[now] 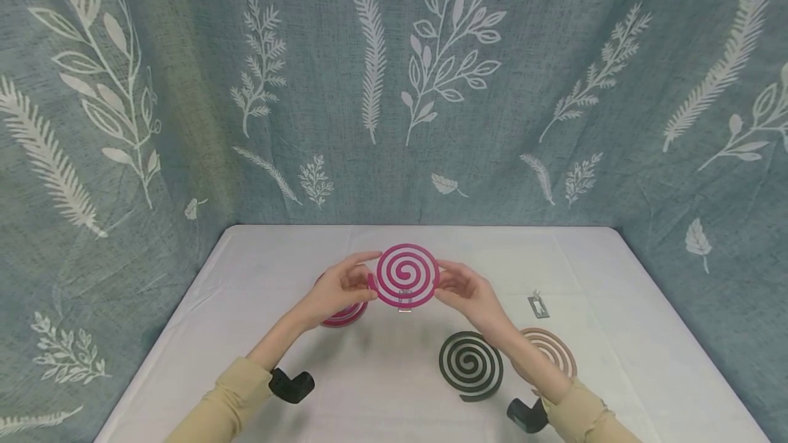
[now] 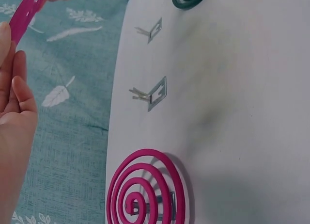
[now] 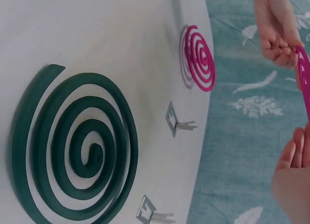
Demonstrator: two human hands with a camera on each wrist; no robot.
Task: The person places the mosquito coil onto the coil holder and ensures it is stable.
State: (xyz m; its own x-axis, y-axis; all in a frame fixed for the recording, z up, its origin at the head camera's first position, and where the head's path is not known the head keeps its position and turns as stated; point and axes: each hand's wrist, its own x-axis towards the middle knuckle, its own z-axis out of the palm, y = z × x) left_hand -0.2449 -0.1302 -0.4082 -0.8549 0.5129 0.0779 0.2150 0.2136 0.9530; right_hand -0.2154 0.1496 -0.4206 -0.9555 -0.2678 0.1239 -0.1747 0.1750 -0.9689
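Note:
A pink mosquito coil (image 1: 406,275) is held up above the table between both hands, its flat spiral facing the head camera. The left hand (image 1: 345,287) pinches its left edge between thumb and fingers. At the opposite edge, the right hand (image 1: 466,290) grips it likewise. Behind the left hand, a second pink coil (image 2: 127,207) sits on a small metal stand, partly hidden in the head view. Another metal stand (image 2: 156,94) with upright prongs stands beyond the held coil, which overlaps it in the head view.
A dark green coil (image 1: 469,362) lies on the white table (image 1: 382,388) below the right hand. Partly covered by the right forearm is a tan coil (image 1: 561,348). One more metal stand (image 1: 538,305) is at the right. A patterned blue-green curtain (image 1: 394,176) surrounds the table.

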